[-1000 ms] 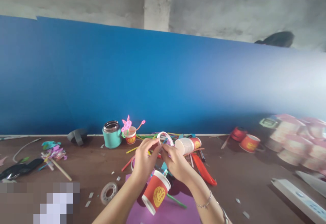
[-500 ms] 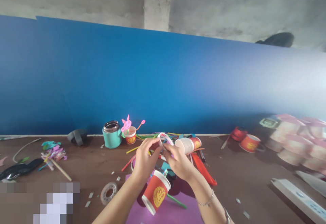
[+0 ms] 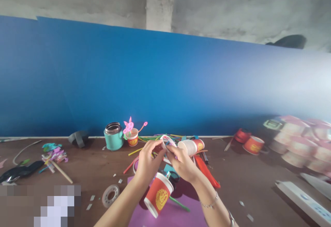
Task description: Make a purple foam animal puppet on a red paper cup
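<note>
Left hand (image 3: 148, 158) and right hand (image 3: 183, 163) are equally near the white looped strip (image 3: 168, 137), each grip closed on its near end, the curve arching toward one o'clock above the counter (image 3: 227, 192), tilted red cup (image 3: 159, 195) at six o'clock.

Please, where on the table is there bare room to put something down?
The widest bare patch of table is right, between the red packet and the power strip, apart from small scraps. A smaller one lies between the wooden stick and the tape roll. It is crowded around the left hand and right hand: cups, coloured strips, purple sheet.
</note>
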Action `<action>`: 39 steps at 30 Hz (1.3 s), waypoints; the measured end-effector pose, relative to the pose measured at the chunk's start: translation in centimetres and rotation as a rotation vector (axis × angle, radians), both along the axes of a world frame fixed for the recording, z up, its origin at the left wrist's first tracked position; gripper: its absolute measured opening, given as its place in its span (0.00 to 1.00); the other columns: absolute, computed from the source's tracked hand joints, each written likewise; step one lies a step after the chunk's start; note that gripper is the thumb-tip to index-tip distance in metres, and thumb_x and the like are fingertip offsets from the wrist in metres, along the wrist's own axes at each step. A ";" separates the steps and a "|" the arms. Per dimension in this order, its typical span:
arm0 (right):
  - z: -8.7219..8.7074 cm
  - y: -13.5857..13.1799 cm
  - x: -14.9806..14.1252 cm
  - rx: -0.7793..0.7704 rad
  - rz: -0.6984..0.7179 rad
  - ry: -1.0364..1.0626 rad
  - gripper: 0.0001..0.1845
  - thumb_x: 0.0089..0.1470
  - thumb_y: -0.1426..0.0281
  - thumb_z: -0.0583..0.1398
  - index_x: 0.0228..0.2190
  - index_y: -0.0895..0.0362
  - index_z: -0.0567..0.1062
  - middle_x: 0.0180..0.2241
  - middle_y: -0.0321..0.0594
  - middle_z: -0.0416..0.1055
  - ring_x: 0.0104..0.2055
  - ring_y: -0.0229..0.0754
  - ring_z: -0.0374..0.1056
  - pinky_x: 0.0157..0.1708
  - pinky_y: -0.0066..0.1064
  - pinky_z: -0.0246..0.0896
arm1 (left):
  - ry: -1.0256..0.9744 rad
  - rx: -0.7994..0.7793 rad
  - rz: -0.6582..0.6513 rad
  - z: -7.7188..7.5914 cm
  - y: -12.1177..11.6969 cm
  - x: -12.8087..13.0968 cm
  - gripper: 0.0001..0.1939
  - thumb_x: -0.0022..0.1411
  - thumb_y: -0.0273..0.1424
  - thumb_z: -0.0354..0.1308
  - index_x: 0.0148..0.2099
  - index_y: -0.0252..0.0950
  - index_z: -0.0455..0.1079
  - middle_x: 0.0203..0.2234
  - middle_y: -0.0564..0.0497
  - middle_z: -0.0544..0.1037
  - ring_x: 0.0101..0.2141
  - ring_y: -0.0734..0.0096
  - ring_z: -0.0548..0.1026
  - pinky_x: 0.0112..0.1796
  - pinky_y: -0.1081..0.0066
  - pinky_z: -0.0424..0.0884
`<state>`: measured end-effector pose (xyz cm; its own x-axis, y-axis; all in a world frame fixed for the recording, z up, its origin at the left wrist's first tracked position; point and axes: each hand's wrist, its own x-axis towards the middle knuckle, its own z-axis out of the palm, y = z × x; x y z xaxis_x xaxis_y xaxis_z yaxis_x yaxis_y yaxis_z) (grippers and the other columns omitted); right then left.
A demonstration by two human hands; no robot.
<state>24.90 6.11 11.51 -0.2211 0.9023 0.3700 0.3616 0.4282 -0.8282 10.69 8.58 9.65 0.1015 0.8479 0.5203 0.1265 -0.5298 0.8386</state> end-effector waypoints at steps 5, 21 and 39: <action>-0.2 0.1 0.1 -0.012 -0.004 -0.089 0.10 0.58 0.70 0.51 0.28 0.56 0.69 0.22 0.34 0.61 0.24 0.36 0.54 0.23 0.28 0.48 | 0.003 0.014 0.026 -0.1 0.0 0.0 0.06 0.55 0.27 0.57 0.37 0.37 0.71 0.31 0.51 0.74 0.31 0.70 0.73 0.33 0.72 0.71; 0.2 -0.1 0.1 0.015 -0.012 -0.120 0.12 0.59 0.71 0.49 0.26 0.56 0.68 0.20 0.32 0.57 0.23 0.35 0.52 0.22 0.28 0.46 | 0.036 0.077 0.024 0.1 0.5 -0.8 0.05 0.57 0.28 0.55 0.30 0.37 0.71 0.31 0.50 0.74 0.35 0.69 0.72 0.36 0.72 0.68; -0.1 -0.2 0.2 0.036 -0.070 -0.088 0.16 0.56 0.69 0.50 0.18 0.55 0.56 0.16 0.29 0.47 0.19 0.32 0.43 0.18 0.27 0.39 | -0.022 0.018 -0.074 0.7 0.2 -0.8 0.05 0.58 0.28 0.56 0.29 0.36 0.70 0.29 0.52 0.73 0.32 0.71 0.72 0.34 0.73 0.67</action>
